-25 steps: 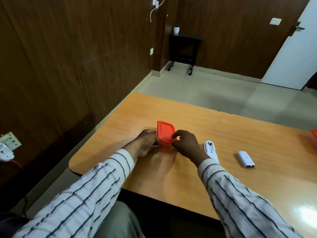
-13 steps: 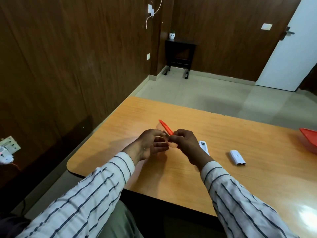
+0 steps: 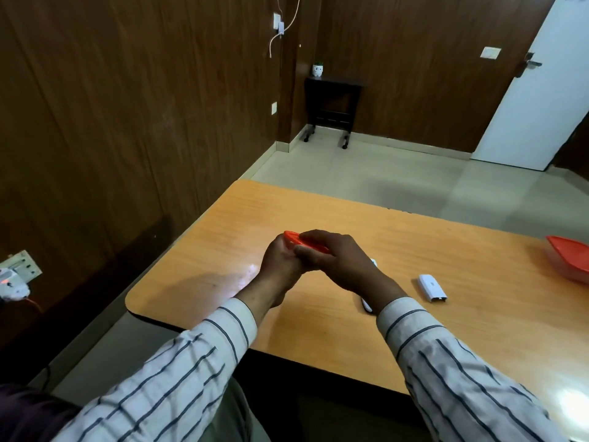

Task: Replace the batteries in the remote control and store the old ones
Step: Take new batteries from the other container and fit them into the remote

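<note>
Both hands grip the orange box [image 3: 302, 242]: left hand [image 3: 280, 263] beneath, right hand [image 3: 334, 260] over the lid; storage step apparently; next, pry the lid; remote [image 3: 366, 303] waits alongside.

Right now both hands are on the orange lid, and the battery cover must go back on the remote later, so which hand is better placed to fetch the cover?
Right, probably. The battery cover lies on the table beyond the right hand.
</note>
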